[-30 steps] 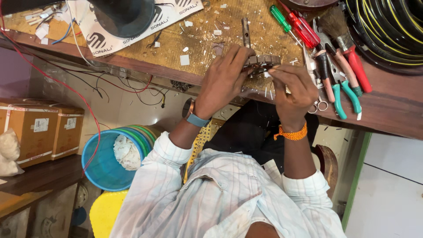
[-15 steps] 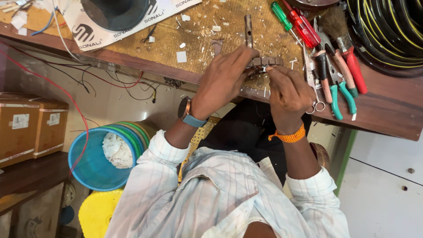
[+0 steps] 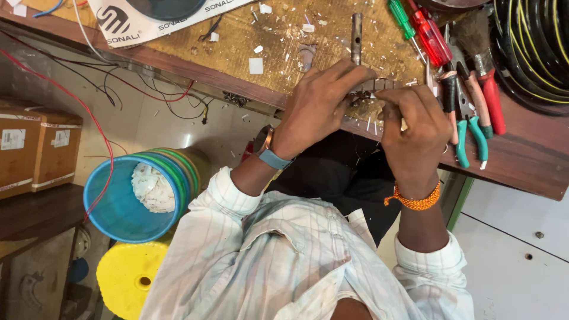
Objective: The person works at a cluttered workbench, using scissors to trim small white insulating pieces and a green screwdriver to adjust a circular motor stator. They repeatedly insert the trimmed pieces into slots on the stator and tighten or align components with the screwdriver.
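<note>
Head view: both hands (left, right) pinch a small metal part at the workbench edge, pliers crowding right.

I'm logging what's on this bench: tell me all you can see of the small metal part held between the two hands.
The small metal part looks like a short, dull grey row of ridged segments, lying across the wooden bench near its front edge. The left hand covers one end, the right hand pinches the other, so only its middle shows. Finer detail cannot be made out.
</note>
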